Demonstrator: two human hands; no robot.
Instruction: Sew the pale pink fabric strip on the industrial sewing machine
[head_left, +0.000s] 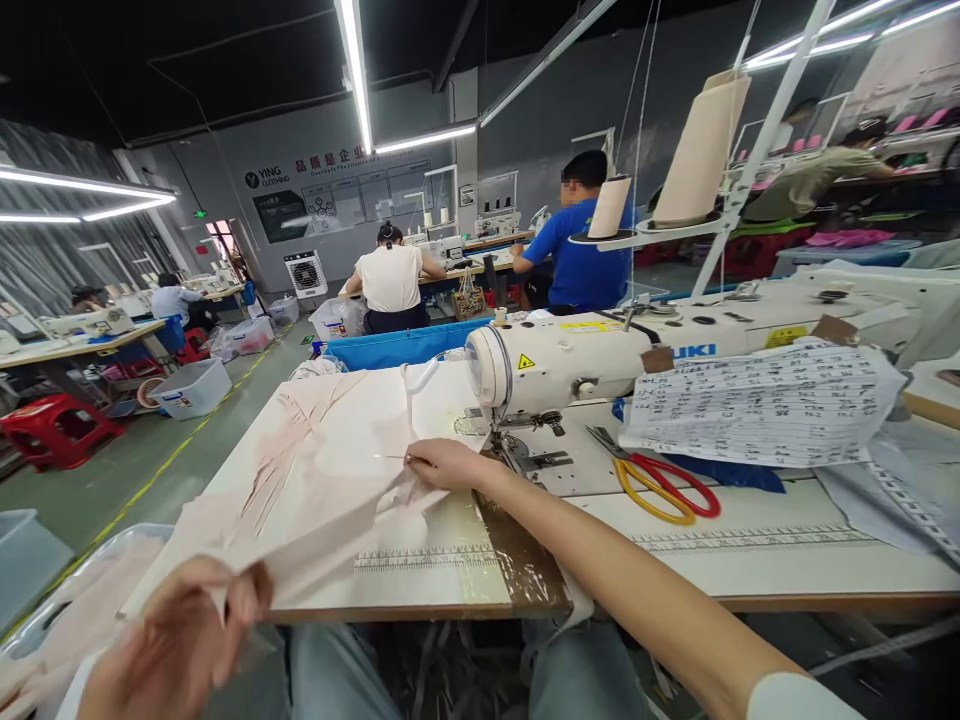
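Note:
A pale pink piece of fabric (pixel 322 470) lies spread over the left part of the white sewing table (pixel 750 560). My right hand (pixel 442 465) reaches across the table and pinches the cloth just left of the presser foot of the white sewing machine (pixel 570 360). My left hand (pixel 180 640) is low at the table's near edge, fingers closed on the fabric's near end. The cloth stretches between the two hands.
Scissors with red and yellow handles (pixel 660 485) lie right of the needle. A printed paper sheet (pixel 757 405) hangs over the machine arm. Thread cones (pixel 701 150) stand on a rack behind. Other workers (pixel 390 285) sit at tables beyond. A clear bin (pixel 45 610) stands at lower left.

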